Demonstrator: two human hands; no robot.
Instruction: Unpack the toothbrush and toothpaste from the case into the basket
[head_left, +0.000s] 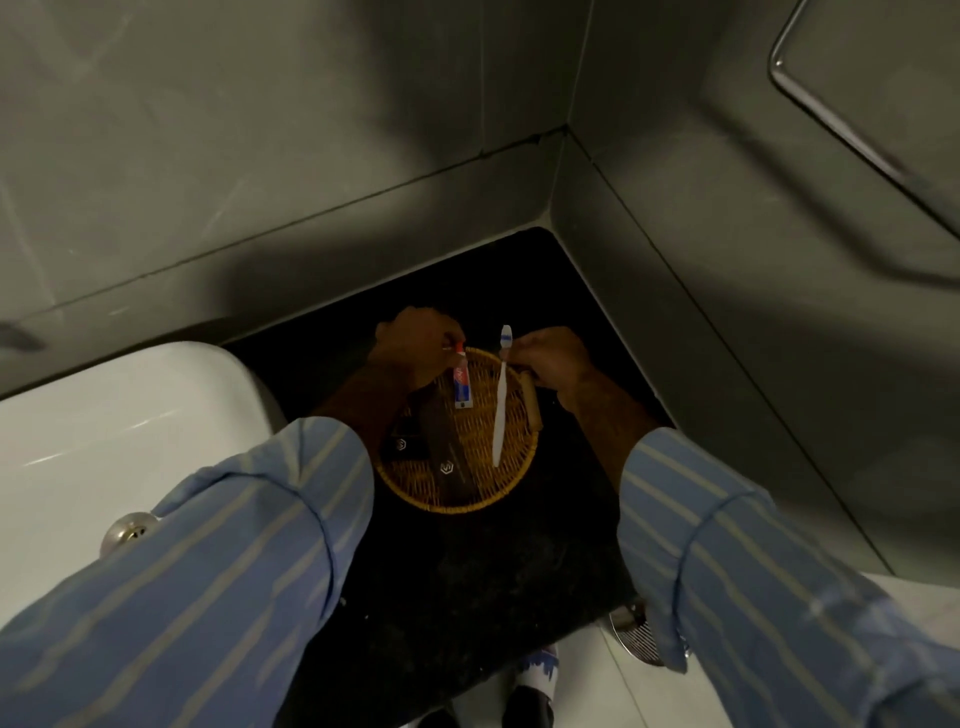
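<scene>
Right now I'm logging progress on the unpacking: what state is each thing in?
Toothpaste: capped, held by left hand over the basket.
Toothbrush: out of the case, held by right hand over the basket.
Basket: upright on dark counter, holding dark case.

Both arms wear long blue cotton shirt sleeves with pale lengthwise stripes (218, 561), cuffs pushed back behind the wrists, forearms left bare. The left hand (410, 348) and right hand (556, 361) are bare, without rings or watch.
</scene>
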